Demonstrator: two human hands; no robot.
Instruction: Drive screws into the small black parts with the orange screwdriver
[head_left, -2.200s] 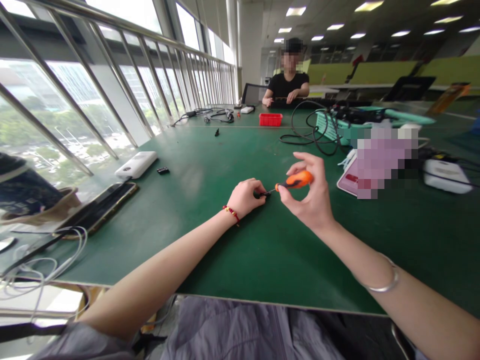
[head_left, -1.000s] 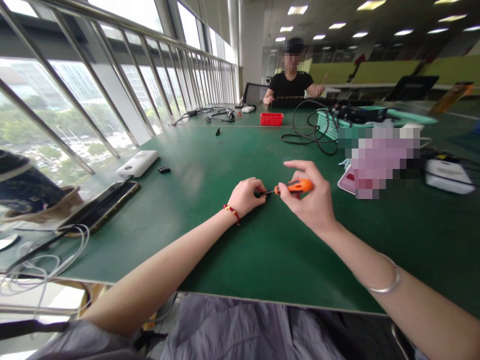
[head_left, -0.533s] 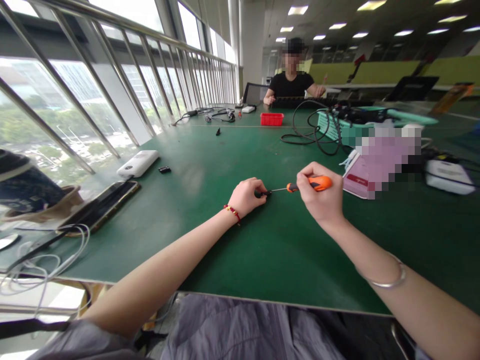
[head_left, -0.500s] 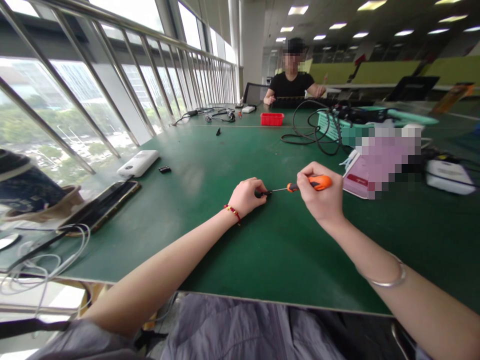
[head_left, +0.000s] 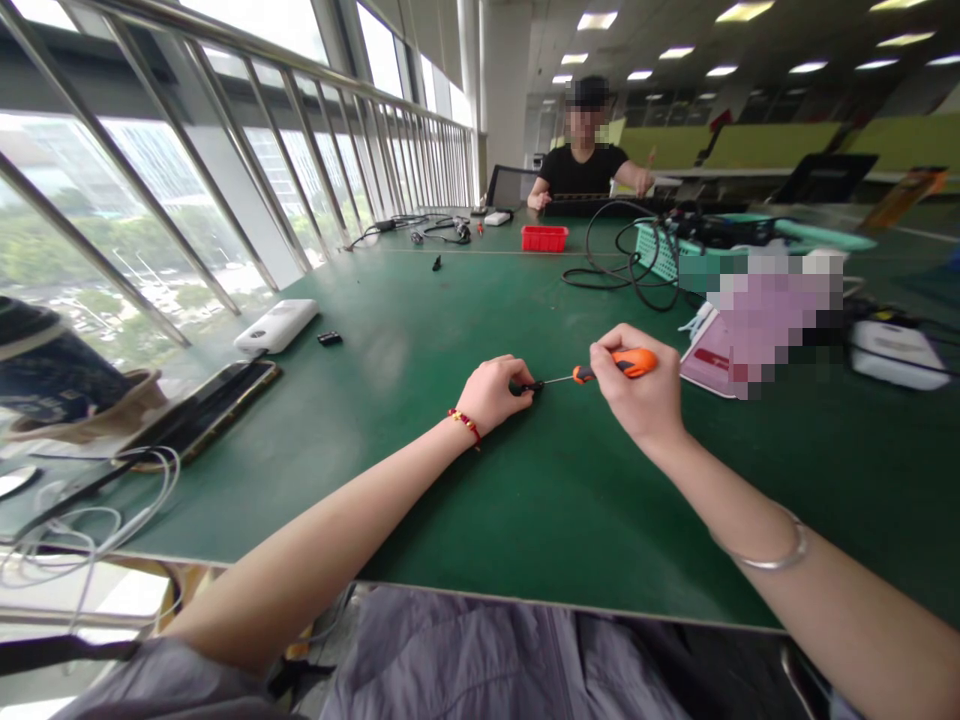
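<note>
My left hand (head_left: 493, 392) rests on the green table (head_left: 420, 500), its fingers pinching a small black part (head_left: 533, 386). Most of that part is hidden by the fingers, so its kind does not show. In my right hand (head_left: 642, 392) is a screwdriver (head_left: 634, 362) with an orange and black handle, gripped from the side. Its thin metal shaft points left, and the tip meets the black part at my left fingertips or lies very close to it.
To the left lie a white power bank (head_left: 279, 326), a small black piece (head_left: 329, 339) and a phone (head_left: 202, 412) with cables. A red tray (head_left: 544, 239) stands farther back. On the right are a green basket (head_left: 656, 250) and a pink-and-white box (head_left: 709, 365). A person (head_left: 583, 170) sits opposite.
My right hand and the screwdriver have shifted very slightly left. My left hand keeps its place on the black part. The person opposite has moved one hand a little.
</note>
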